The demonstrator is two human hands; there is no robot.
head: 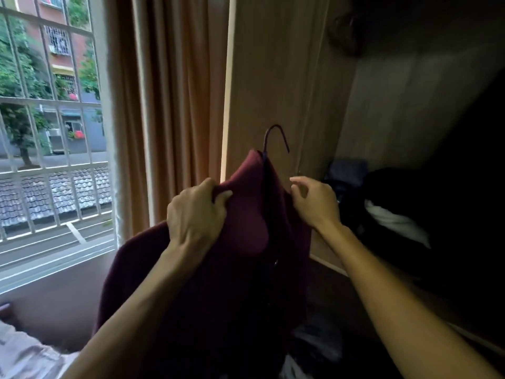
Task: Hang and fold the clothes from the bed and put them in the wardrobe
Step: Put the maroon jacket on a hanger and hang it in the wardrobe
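1. A dark maroon cloth garment (240, 242) hangs on a thin dark wire hanger (276, 138), held up in front of the pale wooden wardrobe side panel (273, 77).
2. The left hand (195, 214) grips the garment's left shoulder: its fingers (218, 198) are curled over a bunched fold of the maroon cloth, with the thumb tip pressed onto the fabric beside them.
3. The right hand (314, 201) is at the garment's right shoulder edge. Its fingers (299, 183) are loosely bent and spread, tips just beside the cloth; whether they touch it cannot be told, and they hold nothing visibly.
4. The hanger's hook rises free above the collar, between and above both hands, not caught on anything in view.
5. The garment's lower part drapes down between the forearms.
6. Right of the panel, the open wardrobe interior (410, 119) is dim, with dark folded clothes (388, 192) and a white piece (396, 222) piled inside.
7. At left, tan curtains (164, 105) hang beside a barred window (49, 132).
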